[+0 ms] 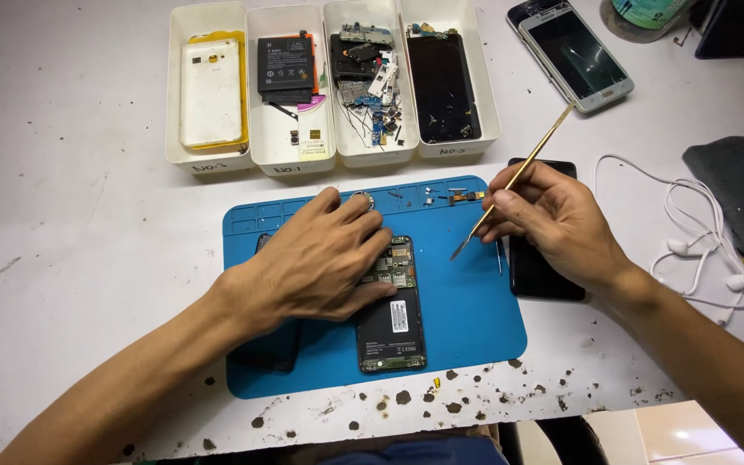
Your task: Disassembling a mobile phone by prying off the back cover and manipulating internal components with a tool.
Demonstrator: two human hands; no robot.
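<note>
Left hand (316, 263) is down flat on the opened phone (392, 306), fingers spread and lying loosely over its upper half, pinning it rather than gripping, with the circuit board showing just past the fingertips and the black battery filling the lower half. The phone lies upright in the middle of the blue repair mat (467, 301), which sits near the front edge of the white table (79, 172). Right hand (553, 220) hovers over the mat's right side, fingers pinched closed around a thin metal pry tool (514, 182), its flat tip angled down toward the phone's right edge but not touching it. A dark phone (544, 275) lies half under that hand, just off the mat's right edge. Tiny loose parts dot the mat's top strip. Along the table's back edge stand four white trays (333, 151) side by side, holding a white back cover, a battery, a heap of small boards and a dark screen. White earphones (699, 250) trail along the right edge, and another phone (574, 56) lies at the back right corner
</note>
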